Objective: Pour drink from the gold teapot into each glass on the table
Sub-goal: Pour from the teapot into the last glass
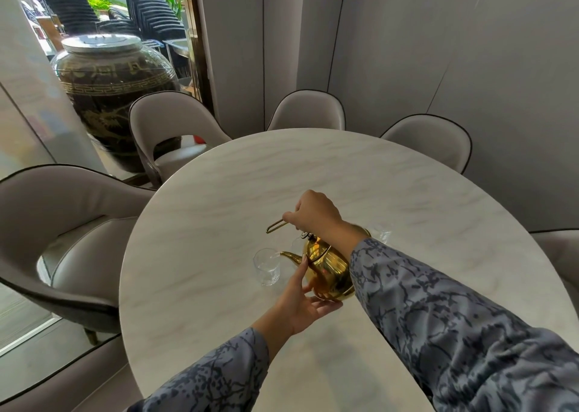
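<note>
The gold teapot (330,266) is lifted and tilted to the left over the round marble table (238,192). Its spout tip reaches over the rim of a clear glass (267,267) standing on the table. My right hand (313,212) is shut on the teapot's wire handle from above. My left hand (302,302) supports the teapot's underside, one finger laid along its side. A second glass (383,232) stands behind my right forearm, partly hidden. A third glass rim (296,242) shows faintly behind the teapot lid.
Grey upholstered chairs ring the table: one at the near left (59,239), another at the far left (169,129), two at the back (308,110) (432,139). A large dark ceramic jar (109,92) stands by the window on the left.
</note>
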`<state>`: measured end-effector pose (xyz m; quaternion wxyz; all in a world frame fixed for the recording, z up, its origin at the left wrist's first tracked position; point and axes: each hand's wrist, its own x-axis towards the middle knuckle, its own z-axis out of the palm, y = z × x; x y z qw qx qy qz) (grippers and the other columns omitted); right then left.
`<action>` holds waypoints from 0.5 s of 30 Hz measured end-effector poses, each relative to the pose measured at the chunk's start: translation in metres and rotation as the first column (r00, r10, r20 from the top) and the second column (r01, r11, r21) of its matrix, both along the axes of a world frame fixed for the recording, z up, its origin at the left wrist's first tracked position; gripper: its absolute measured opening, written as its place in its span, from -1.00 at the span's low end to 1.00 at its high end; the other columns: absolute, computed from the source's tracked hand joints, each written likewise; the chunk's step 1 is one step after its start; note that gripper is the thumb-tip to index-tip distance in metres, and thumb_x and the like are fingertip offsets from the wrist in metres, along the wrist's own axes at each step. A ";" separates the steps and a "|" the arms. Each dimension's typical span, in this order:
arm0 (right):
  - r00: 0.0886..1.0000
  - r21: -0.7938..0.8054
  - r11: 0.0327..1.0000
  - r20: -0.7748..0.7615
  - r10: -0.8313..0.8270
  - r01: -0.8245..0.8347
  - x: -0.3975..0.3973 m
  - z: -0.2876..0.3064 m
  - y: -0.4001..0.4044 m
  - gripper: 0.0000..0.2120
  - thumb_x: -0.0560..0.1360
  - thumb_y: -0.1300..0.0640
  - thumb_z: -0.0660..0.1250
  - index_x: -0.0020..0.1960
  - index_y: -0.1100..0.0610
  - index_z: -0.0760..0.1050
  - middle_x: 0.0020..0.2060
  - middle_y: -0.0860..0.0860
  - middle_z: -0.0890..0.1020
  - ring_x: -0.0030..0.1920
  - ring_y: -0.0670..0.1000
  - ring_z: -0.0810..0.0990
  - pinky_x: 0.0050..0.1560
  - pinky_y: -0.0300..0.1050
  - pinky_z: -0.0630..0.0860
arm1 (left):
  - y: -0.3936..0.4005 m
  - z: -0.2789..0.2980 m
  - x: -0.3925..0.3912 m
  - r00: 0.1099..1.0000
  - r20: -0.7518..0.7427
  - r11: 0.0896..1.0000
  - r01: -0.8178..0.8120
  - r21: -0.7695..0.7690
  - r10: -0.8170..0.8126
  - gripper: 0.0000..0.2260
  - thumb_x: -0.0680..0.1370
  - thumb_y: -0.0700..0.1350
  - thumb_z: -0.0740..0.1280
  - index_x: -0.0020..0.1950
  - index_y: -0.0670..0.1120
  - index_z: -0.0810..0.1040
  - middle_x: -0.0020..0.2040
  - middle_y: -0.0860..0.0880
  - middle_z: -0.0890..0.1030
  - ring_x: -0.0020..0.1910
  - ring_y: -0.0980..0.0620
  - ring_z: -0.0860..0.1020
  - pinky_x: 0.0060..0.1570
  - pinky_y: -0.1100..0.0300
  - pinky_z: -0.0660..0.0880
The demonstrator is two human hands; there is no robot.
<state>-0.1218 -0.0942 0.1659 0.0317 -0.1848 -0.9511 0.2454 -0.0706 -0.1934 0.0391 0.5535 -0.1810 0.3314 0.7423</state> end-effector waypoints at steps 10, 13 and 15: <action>1.000 0.001 1.000 0.021 -0.005 0.005 0.000 0.007 -0.002 -0.70 0.38 0.02 0.37 -0.42 0.17 0.43 -0.29 0.14 0.71 -0.37 0.10 0.54 -0.30 -0.10 0.48 | 0.000 0.009 0.001 1.000 0.003 1.000 0.012 0.007 -0.012 -0.21 0.44 0.26 0.42 0.47 -0.21 0.29 0.35 -0.36 0.48 0.22 -0.34 0.58 0.20 -0.15 0.57; 1.000 0.007 1.000 0.020 -0.006 0.006 0.000 0.010 -0.002 -0.71 0.39 0.02 0.37 -0.41 0.17 0.45 -0.29 0.13 0.71 -0.35 0.10 0.56 -0.28 -0.10 0.51 | 0.001 0.010 0.002 1.000 0.000 1.000 0.015 0.012 -0.015 -0.19 0.43 0.25 0.43 0.48 -0.22 0.29 0.35 -0.36 0.49 0.22 -0.35 0.59 0.22 -0.16 0.56; 1.000 0.013 1.000 0.020 -0.005 0.005 -0.001 0.011 -0.001 -0.71 0.40 0.02 0.38 -0.39 0.18 0.47 -0.29 0.12 0.70 -0.34 0.10 0.56 -0.27 -0.09 0.51 | 0.002 0.010 0.001 1.000 -0.006 1.000 0.023 0.013 -0.022 -0.18 0.42 0.26 0.43 0.47 -0.22 0.29 0.34 -0.35 0.50 0.21 -0.35 0.60 0.26 -0.16 0.54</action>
